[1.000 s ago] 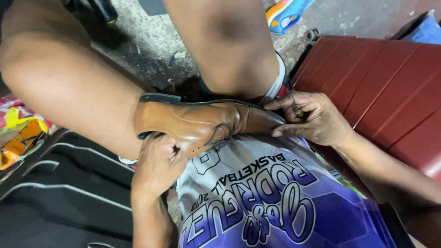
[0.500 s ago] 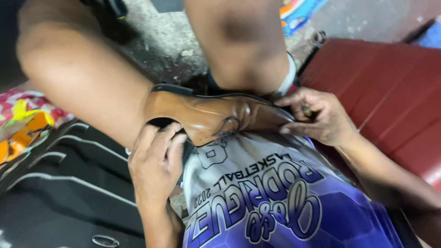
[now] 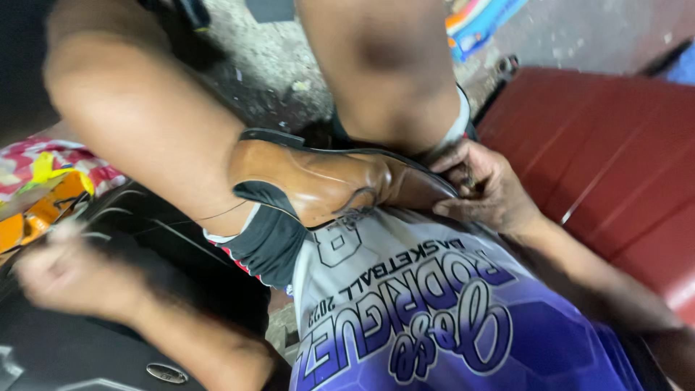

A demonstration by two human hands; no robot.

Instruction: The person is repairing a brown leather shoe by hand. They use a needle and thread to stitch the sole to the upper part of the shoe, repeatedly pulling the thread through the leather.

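Left hand (image 3: 54,279) motion-blurred, grip unreadable; shoe (image 3: 326,181) toe hidden by right hand (image 3: 485,188).

Brown leather shoe lying across the lap

The shoe (image 3: 326,181) is tan at the heel and darker brown toward the toe, with a dark sole edge; it lies on its side between the thighs, resting on the shirt hem, toe pointing right.

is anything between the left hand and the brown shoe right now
Nothing visible stands between them. The left hand is blurred, out over the black bag, apart from the brown shoe; only open space and the thigh's underside lie between. The right hand holds the toe.
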